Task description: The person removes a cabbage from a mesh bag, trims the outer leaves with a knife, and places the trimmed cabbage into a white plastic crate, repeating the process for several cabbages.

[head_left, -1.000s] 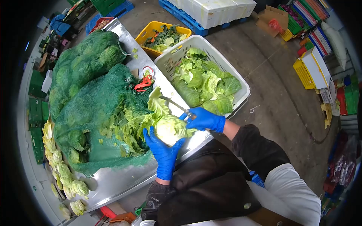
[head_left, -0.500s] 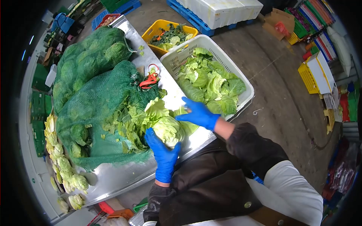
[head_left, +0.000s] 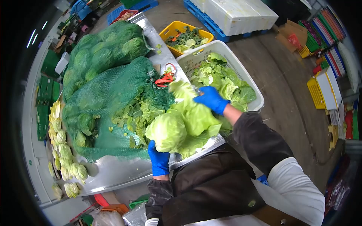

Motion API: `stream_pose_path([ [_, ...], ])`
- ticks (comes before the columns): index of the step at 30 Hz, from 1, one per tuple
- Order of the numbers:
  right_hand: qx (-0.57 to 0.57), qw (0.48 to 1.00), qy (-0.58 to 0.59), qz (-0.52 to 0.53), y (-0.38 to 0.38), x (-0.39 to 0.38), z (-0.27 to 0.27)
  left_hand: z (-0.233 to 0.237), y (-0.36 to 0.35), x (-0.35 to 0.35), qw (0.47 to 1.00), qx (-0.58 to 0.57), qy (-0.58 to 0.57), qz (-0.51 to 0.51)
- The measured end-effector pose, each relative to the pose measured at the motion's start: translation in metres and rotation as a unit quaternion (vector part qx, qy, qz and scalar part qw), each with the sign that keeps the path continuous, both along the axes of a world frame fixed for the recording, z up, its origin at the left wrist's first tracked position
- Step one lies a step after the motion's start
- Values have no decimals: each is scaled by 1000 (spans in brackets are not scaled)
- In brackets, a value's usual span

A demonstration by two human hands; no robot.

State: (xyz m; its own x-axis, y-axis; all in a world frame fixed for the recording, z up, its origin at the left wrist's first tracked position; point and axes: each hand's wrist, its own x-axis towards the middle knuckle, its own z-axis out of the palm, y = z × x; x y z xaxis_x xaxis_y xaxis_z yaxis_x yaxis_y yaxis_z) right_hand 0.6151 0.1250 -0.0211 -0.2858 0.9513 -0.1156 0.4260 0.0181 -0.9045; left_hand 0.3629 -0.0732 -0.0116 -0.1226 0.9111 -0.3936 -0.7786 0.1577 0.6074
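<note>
A pale green cabbage head [head_left: 166, 130] sits at the front edge of the metal table [head_left: 117, 174]. My left hand [head_left: 159, 160], in a blue glove, holds it from below, fingers partly hidden beneath it. In my right hand [head_left: 212, 99], also blue-gloved, is the upper edge of a large outer cabbage leaf [head_left: 194, 113], spread out beside the head. Green mesh netting [head_left: 109, 98] lies left of the head, with loose leaf scraps [head_left: 137, 116] on it. A red tie [head_left: 165, 80] is at its gathered end.
Beyond my right hand stands a white crate [head_left: 254, 84] of cabbage leaves, with a yellow crate [head_left: 206, 34] of trimmings behind it. A full net of cabbages [head_left: 102, 52] lies at the back left. Small pale heads [head_left: 65, 152] line the left edge.
My right hand has closed on a leaf and pulled it up and away from the head. The head has turned, and my left hand has shifted underneath it. The camera view has shifted slightly.
</note>
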Motion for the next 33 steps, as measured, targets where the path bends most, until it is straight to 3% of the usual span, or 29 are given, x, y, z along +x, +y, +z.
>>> stream_pose_path([
  [1, 13, 997, -68, -13, 10, 11, 3, -1, -1, -3, 992, -31, -117, 16],
  [3, 78, 960, -269, -1, 21, 24, 25, 8, 7, 1, 993, -12, -113, 30],
  [4, 84, 960, -267, 2, 18, 18, 46, 20, 13, 5, 992, -7, -120, 43],
  [6, 158, 979, -125, -23, -9, 0, 81, 31, 18, 8, 991, 0, -124, 56],
  [7, 81, 997, -18, -10, -16, -11, 63, 33, 22, 8, 989, -9, -122, 82],
  [8, -37, 997, 56, 26, -31, -21, 84, 35, 25, 8, 987, -19, -121, 108],
  [9, -193, 975, 56, 92, -40, -26, 108, 32, 24, 3, 987, -15, -120, 106],
  [10, -297, 943, 132, 72, -52, -35, 101, 27, 21, -5, 993, 51, -70, 81],
  [12, -402, 861, 280, 137, -63, -37, 103, 34, 16, -20, 991, 131, 28, 26],
  [13, -448, 807, 345, 167, -66, -36, 105, 76, 33, -4, 964, 157, 205, 63],
  [14, -458, 782, 400, 138, -65, -37, 102, 99, 49, -6, 924, 219, 312, 19],
  [15, -457, 783, 400, 136, -62, -35, 107, 112, 57, -10, 868, 276, 413, -25],
  [16, -385, 801, 428, 166, -56, -32, 113, 116, 52, -9, 867, 277, 413, -26],
  [17, -308, 813, 453, 196, -48, -28, 122, 118, 43, -9, 938, 186, 291, -36],
  [18, -273, 841, 407, 229, -43, -21, 138, 118, 32, -10, 982, 87, 160, -47],
  [19, -274, 840, 408, 228, -42, -28, 128, 100, 27, -11, 983, 163, 27, -74],
  [21, 76, 906, 364, 203, -48, -50, 98, 65, 20, 2, 996, -10, -58, 63],
  [22, 72, 917, 336, 200, -54, -49, 95, 18, 12, -13, 984, 81, -155, 28],
  [23, 75, 917, 336, 203, -53, -44, 99, 17, 16, -12, 984, 85, -155, 28],
  [25, -145, 925, 285, 206, -64, -30, 116, 15, 12, -4, 983, 80, -158, 45],
  [27, -199, 905, 317, 203, -60, -26, 124, 7, 9, -9, 992, 77, -93, 28],
  [29, -300, 848, 407, 158, -57, -22, 125, 6, 9, -12, 997, 59, -49, 30],
  [30, -300, 849, 405, 157, -56, -22, 116, 16, 14, -10, 996, 41, -68, 43],
  [31, -244, 897, 352, 109, -55, -23, 98, 31, 23, -5, 996, 41, -71, 44],
  [32, -186, 936, 293, 59, -54, -22, 88, 48, 35, 4, 993, 95, 72, 22],
  [33, -187, 937, 289, 58, -56, -19, 89, 55, 43, 13, 966, 146, 212, -1],
])
